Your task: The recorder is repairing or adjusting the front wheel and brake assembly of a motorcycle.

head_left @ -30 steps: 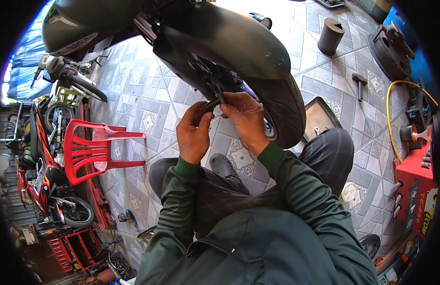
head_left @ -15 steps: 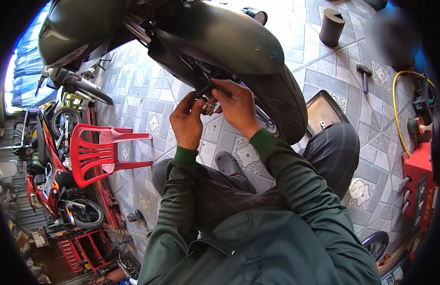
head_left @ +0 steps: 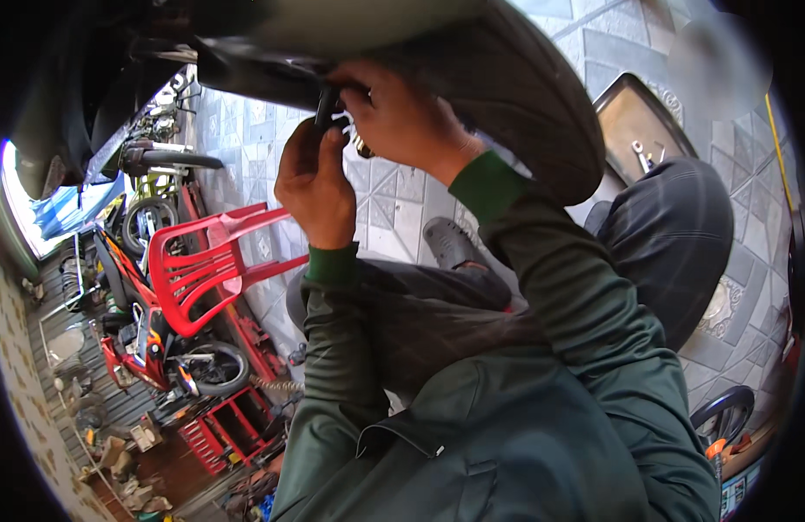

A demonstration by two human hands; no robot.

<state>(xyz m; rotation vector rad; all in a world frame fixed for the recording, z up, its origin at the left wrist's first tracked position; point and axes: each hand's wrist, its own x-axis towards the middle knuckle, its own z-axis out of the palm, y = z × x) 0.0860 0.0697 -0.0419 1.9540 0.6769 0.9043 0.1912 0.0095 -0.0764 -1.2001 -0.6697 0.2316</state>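
Close under a motorcycle's dark front fender (head_left: 333, 30), beside its tyre (head_left: 541, 104), both my hands are raised together. Between the fingertips of my left hand (head_left: 320, 191) is a small black part (head_left: 328, 106) with an upright, tube-like piece. My right hand (head_left: 411, 117) has its thumb and fingers closed at the top of the same part. A brass-coloured piece (head_left: 360, 146) shows just below the right hand. The fingers hide much of the part, and I cannot tell whether it is joined to the motorcycle.
A red plastic chair (head_left: 193, 270) lies tipped over at the left, with a red and black motorbike (head_left: 150, 339) beyond it. Right of the tyre is a shallow tray (head_left: 624, 109) holding a wrench (head_left: 641, 155). A red metal frame (head_left: 224, 435) is at the lower left.
My view has shifted closer to the motorcycle and toward the left. Both hands have moved up with the small part, nearer the fender; my right hand now reaches over its top.
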